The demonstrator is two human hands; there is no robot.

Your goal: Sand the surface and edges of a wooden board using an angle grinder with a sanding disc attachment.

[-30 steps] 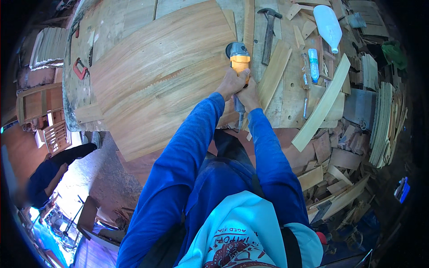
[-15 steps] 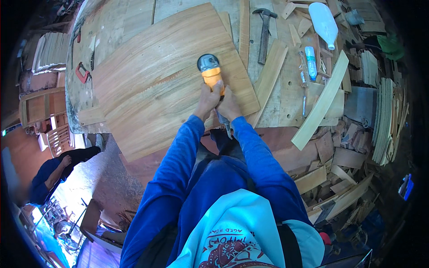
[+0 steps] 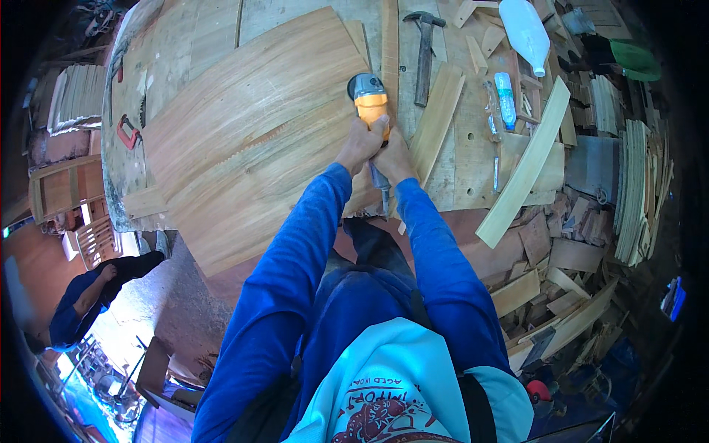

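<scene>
Left hand (image 3: pixel 360 142) and right hand (image 3: pixel 394 156) have shifted rightward — fingers closed round the orange grinder (image 3: pixel 371 107) by the right edge of a wooden panel (image 3: pixel 236 155). That overhangs the tabletop's (image 3: pixel 476 164) near edge; a red clamp (image 3: pixel 128 133) lies near its left edge — a hammer (image 3: pixel 424 63) farther right.

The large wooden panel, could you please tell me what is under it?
The workbench lies under the large panel, whose near-left corner overhangs its edge; whatever else the panel covers cannot be seen.
</scene>
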